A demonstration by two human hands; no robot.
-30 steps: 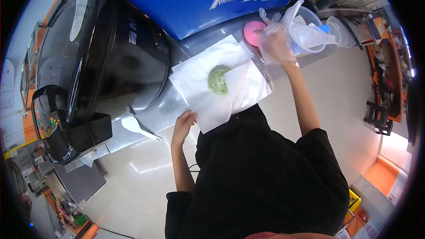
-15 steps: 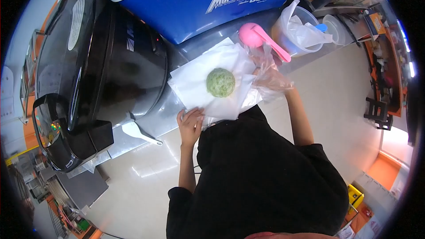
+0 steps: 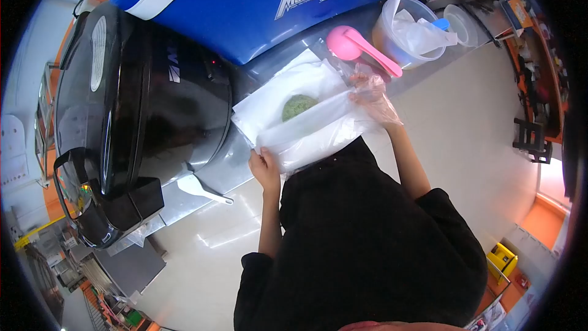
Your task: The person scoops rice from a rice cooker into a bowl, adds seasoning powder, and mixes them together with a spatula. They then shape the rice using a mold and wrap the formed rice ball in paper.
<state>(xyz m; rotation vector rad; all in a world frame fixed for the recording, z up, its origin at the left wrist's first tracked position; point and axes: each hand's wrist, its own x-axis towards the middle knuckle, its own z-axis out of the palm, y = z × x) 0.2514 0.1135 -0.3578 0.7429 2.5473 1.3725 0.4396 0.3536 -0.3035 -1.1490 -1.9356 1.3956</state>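
Observation:
A green, round, flat mass (image 3: 299,106) lies on white sheets (image 3: 263,101) on the metal counter. A folded flap of translucent sheet (image 3: 312,135) covers its near part. At the near left corner, my left hand (image 3: 264,167) is bare and pinches the sheet's edge. My right hand (image 3: 372,99), in a loose clear plastic glove, grips the sheet at its right side. Just beyond the right hand sits a pink scoop (image 3: 346,43), its handle pointing right.
A large black rice cooker (image 3: 165,92) stands at left, with a white paddle (image 3: 199,189) near it. A blue cooler box (image 3: 263,6) is behind the sheets. At the right stands a clear tub (image 3: 416,55) with white plastic and a blue item inside.
My right hand has come back from the pink scoop and tub to the sheet's right side. The near flap now lies over part of the green mass, which was fully visible half a second ago.

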